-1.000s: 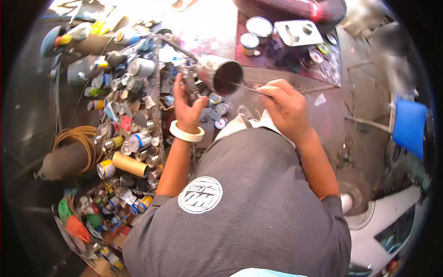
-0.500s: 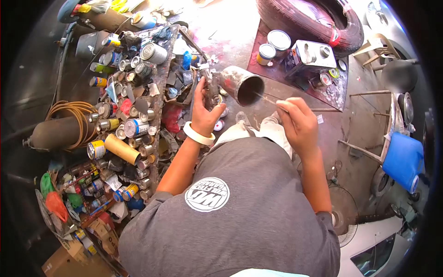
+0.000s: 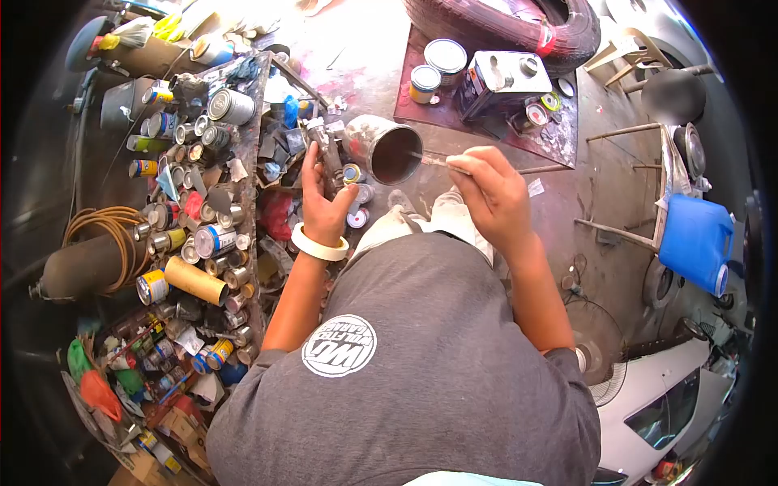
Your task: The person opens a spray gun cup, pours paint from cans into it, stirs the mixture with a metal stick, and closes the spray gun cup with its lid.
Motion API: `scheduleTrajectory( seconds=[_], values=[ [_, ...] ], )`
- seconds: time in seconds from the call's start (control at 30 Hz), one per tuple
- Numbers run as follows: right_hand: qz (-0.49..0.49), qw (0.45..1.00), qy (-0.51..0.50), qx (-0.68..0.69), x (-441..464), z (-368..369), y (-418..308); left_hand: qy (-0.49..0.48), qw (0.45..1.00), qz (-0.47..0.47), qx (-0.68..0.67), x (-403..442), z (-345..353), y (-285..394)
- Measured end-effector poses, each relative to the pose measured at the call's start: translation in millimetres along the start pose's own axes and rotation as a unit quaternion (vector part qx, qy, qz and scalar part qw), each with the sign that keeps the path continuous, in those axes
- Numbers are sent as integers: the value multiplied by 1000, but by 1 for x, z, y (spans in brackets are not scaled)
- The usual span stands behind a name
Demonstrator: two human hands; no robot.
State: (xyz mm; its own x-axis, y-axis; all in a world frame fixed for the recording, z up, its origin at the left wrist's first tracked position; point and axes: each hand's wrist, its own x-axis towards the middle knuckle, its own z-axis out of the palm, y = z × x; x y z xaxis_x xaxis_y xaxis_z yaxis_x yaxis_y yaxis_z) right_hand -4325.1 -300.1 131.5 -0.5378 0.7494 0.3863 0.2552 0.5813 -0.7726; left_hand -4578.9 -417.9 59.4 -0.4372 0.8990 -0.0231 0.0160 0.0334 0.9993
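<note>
My left hand [image 3: 327,209], with a cream roll of tape [image 3: 319,246] around its wrist, is wrapped at the metal body of a spray gun [image 3: 327,154]. Joined to the gun is a dented metal cup [image 3: 374,146], tilted so that its dark open mouth faces right. Between the thumb and fingers of my right hand [image 3: 494,190] is a thin stick [image 3: 438,160], whose far end reaches into the cup's mouth. What the cup holds is too dark to make out.
Many paint cans [image 3: 231,106] crowd a bench on the left. A rectangular tin [image 3: 501,85] and two cans stand on a stained board [image 3: 567,134] beyond the cup, near a tire [image 3: 494,28]. On the right are a blue jug [image 3: 691,240] and a fan [image 3: 596,352].
The view has shifted, moving the surroundings left and slightly up since half a second ago. My hands still hold the gun and stick, with the stick's end at the cup's mouth throughout.
</note>
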Motion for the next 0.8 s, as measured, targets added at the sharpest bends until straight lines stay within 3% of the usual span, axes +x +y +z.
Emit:
scheduleTrajectory(
  seconds=[0.1,0.3,0.43,0.53,0.63,0.67,0.77,0.8],
  values=[
    [-5,997,70,-23,1,4,-2,24,1000,13,-6,0,7,-3],
    [132,979,33,152,-28,13,-20,-4,1000,0,0,0,8,-4],
    [71,996,-3,57,-15,-3,-13,-16,1000,-9,-1,3,6,-14],
    [-21,998,33,-53,-4,-12,1,-21,999,-21,-16,1,9,-14],
    [-5,997,76,-32,-8,-7,1,-20,999,7,33,2,9,-20],
    [4,996,83,-31,-11,-3,-3,-16,999,4,35,2,9,-22],
    [205,968,34,138,-34,6,-19,-16,998,28,58,5,8,-24],
    [167,975,29,144,-34,6,-27,-13,998,24,65,5,7,-22]
  ],
)
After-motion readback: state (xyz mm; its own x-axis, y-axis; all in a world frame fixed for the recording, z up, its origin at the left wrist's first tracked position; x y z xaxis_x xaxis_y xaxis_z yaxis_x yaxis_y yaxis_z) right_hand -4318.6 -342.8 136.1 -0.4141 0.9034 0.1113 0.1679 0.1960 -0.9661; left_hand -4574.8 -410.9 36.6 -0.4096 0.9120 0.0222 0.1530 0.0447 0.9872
